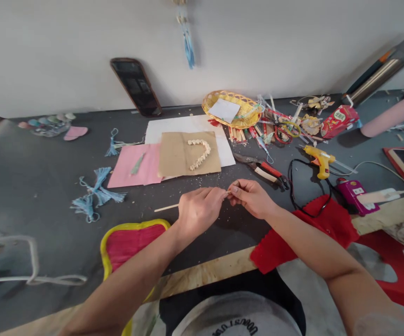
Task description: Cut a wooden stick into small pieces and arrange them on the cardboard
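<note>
My left hand point(202, 207) is closed around a thin wooden stick point(167, 207), whose pale end sticks out to the left. Close beside it, my right hand point(249, 198) pinches the stick's other end between thumb and fingers. Both hands meet just above the dark table point(146, 261). Beyond them lies a brown card point(177, 154) carrying a curved row of small pale pieces point(207, 151). It overlaps a pink paper point(121, 163) and a white sheet point(228, 151). Pliers with red and white handles point(267, 172) lie to the right of my right hand.
A yellow woven basket point(207, 100) stands at the back beside red-wrapped sticks and scissors point(282, 133). On the right are a yellow glue gun point(321, 158), a purple socket box point(358, 193) and a pink bottle point(391, 114). Blue tassels point(99, 193) lie left; a phone point(135, 86) leans on the wall.
</note>
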Available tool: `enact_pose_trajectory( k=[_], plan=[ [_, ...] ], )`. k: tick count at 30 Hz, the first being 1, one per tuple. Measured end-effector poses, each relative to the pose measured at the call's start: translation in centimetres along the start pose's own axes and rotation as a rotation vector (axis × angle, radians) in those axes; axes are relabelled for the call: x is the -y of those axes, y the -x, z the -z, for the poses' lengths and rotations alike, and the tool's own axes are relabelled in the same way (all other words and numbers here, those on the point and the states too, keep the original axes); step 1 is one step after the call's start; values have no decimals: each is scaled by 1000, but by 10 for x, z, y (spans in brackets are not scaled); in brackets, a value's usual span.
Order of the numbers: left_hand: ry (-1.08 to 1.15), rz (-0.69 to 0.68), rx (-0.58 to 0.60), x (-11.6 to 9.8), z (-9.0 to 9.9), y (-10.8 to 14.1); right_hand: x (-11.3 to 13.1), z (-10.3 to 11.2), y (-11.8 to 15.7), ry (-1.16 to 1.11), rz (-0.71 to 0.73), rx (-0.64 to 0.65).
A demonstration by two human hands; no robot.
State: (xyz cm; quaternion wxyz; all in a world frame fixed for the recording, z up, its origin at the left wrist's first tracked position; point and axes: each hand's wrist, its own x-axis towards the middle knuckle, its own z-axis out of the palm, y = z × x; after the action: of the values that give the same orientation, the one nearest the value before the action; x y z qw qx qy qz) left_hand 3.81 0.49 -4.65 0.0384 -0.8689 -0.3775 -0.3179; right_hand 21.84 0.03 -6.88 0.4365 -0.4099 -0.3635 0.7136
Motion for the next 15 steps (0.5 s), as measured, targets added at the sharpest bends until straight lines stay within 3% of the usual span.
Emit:
enact_pose_trajectory(
  k=[9, 12, 15],
  plan=[
    [-2, -77, -93, -1, 3, -1, 1, -4, 1, -137, 13, 75],
    [24, -37, -70, 1, -1, -1, 4, 0, 2, 38, 70, 67],
    [49, 19, -37, 3, -4, 0, 11, 8, 3, 410, 180, 88]
  ],
)
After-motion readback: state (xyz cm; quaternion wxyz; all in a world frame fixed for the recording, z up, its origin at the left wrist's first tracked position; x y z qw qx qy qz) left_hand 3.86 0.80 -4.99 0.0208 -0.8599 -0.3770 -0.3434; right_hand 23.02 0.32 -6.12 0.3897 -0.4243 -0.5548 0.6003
